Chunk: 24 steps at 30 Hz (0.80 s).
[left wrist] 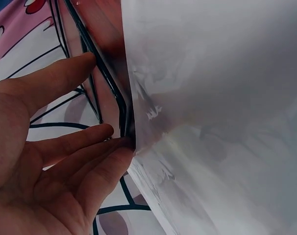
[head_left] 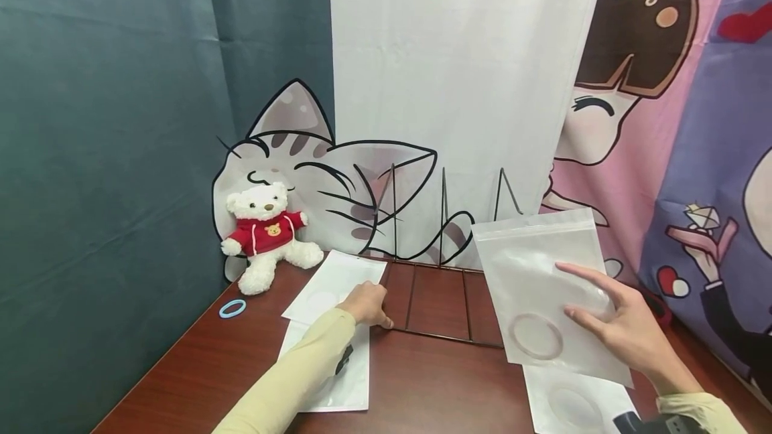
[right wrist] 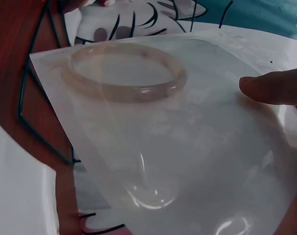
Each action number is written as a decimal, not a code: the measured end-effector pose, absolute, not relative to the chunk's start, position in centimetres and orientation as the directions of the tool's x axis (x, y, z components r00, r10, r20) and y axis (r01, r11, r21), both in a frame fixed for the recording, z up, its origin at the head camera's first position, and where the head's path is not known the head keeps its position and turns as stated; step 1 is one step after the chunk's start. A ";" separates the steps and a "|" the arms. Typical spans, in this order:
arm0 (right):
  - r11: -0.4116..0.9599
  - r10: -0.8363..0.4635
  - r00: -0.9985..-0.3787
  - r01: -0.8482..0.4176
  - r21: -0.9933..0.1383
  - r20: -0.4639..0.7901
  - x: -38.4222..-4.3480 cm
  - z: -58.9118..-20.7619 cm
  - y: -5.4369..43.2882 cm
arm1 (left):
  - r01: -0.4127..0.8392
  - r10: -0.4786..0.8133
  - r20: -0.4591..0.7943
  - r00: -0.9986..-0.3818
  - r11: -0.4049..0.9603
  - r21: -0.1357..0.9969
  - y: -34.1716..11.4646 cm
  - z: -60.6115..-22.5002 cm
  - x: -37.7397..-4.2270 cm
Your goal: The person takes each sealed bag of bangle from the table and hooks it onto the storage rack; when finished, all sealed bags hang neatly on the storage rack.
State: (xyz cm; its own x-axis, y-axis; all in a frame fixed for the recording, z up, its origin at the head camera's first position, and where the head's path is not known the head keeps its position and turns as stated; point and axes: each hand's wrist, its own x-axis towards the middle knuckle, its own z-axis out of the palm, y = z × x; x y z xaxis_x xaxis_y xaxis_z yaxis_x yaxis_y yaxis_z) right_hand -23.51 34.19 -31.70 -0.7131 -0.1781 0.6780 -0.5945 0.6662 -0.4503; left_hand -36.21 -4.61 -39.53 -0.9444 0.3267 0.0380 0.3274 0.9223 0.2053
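Observation:
A translucent white zip bag (head_left: 525, 280) with a pale pinkish bangle (right wrist: 138, 93) inside is held up by my right hand (head_left: 627, 327); thumb and forefinger lie across its front, the other fingers hidden behind. Below it, another white bag (head_left: 543, 387) shows a round outline. My left hand (head_left: 364, 303) is at the left end of a black wire rack (head_left: 437, 336), beside a white bag (head_left: 334, 280) that leans there. In the left wrist view its thumb and fingers are spread, fingertips right at the bag's edge and the rack wire. A further white bag (head_left: 356, 387) lies under the left forearm.
A white teddy bear (head_left: 274, 246) in a red hoodie sits at the back left of the brown table (head_left: 440, 387). A light blue ring (head_left: 232, 309) lies in front of it. Thin wire uprights (head_left: 443, 220) rise from the rack, before a printed curtain (head_left: 458, 72).

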 end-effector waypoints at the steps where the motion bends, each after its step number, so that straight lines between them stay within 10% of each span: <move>1: 0.660 -0.173 -0.711 -0.597 -0.456 0.681 -23.5 -31.5 34.0 | 0.328 0.328 0.038 -0.944 0.923 0.202 -4.6 -39.5 -36.2; 24: 0.637 -0.126 -0.761 -0.554 -0.536 0.637 -25.3 -31.0 33.3 | 0.329 0.332 0.012 -0.943 0.928 0.172 -4.1 -39.3 -36.3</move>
